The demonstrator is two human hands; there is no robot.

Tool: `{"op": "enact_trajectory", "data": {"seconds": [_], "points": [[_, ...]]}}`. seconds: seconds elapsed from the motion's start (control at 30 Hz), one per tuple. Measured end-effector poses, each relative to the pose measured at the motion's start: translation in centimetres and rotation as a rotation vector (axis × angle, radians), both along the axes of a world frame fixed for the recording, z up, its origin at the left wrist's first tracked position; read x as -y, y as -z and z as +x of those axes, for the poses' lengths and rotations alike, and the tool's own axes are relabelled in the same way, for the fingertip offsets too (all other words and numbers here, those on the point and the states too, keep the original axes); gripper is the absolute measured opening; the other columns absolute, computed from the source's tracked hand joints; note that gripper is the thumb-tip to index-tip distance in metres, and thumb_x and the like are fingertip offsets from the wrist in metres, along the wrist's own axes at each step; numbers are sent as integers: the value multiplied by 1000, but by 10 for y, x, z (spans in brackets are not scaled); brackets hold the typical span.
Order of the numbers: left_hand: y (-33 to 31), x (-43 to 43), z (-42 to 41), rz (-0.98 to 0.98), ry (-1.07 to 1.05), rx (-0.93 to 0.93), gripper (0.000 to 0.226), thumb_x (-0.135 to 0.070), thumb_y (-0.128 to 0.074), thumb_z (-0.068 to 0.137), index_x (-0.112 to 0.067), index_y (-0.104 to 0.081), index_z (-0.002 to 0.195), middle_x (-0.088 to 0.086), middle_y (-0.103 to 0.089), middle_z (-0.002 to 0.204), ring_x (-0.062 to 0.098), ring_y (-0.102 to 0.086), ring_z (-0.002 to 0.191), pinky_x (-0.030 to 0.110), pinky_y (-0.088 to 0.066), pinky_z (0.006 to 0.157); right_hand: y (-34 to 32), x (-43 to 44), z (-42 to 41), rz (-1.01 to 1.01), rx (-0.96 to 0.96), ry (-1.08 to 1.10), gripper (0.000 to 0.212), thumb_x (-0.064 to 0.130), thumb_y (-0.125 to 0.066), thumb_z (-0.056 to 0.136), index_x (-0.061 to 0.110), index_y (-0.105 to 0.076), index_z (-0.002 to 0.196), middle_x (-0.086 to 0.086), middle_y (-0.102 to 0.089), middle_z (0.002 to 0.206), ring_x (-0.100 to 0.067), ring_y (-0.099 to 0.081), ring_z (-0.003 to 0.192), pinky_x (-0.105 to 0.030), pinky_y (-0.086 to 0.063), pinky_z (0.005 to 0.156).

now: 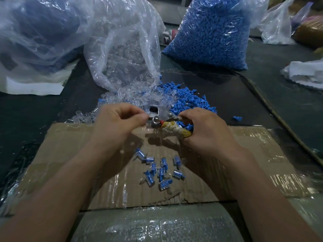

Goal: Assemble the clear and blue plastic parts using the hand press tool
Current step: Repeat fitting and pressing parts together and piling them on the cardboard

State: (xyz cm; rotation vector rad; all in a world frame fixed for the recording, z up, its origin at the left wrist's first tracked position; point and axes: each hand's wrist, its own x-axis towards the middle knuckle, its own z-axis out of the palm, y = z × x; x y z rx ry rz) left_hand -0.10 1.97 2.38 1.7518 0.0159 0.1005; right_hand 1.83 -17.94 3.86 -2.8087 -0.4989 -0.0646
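Two hands show at mid-frame, the left hand (118,120) and the right hand (206,131), with one hand press tool (162,116) between them. About ten assembled clear-and-blue pieces (161,172) lie on one cardboard sheet (70,145) at lower centre. Three large bags stand along the top: the upper-left bag (35,32), the clear-parts bag (122,42) and the blue-parts bag (215,32). One stray blue part (237,118) lies at right.
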Motion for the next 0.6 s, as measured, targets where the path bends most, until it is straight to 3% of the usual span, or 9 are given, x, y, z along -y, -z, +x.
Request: {"op": "enact_trajectory", "data": {"seconds": [0.1,0.27,0.37,0.47,0.6], "points": [[9,-5,9,266,-252,91,13,-13,-70,78,-25,-68,77,-9,-63,65,3,-55,57,21,-45,58,-6,-2,-3,68,-84,-26,44,46,-58,64,22,-63,101,2,-59,90,-16,-52,82,-32,-43,72],[16,-5,13,689,-162,134,25,-16,-64,85,-24,-66,109,-5,-54,89,3,-44,72,22,-32,68,-8,-3,-5,54,-237,-98,52,48,-77,56,29,-61,101,16,-51,85,-7,-50,82,-29,-42,72],[17,-3,14,820,-79,66,31,-24,-58,89,-28,-59,120,-7,-39,93,6,-35,85,24,-28,74,-6,-4,-5,14,-269,-122,62,53,-78,55,28,-58,108,15,-49,89,-7,-48,86,-30,-41,75],[17,-3,15,863,-80,45,26,-27,-55,90,-27,-62,115,-8,-36,90,5,-34,84,22,-26,68,-4,-4,-5,-14,-304,-146,63,56,-76,56,29,-56,110,21,-44,85,0,-43,82,-23,-36,69],[17,-3,16,852,-103,86,9,-22,-56,90,-22,-65,92,-7,-42,89,9,-40,85,25,-29,72,-2,-5,-6,-82,-310,-170,68,63,-72,55,31,-51,112,21,-40,86,0,-39,83,-20,-30,65]]}}
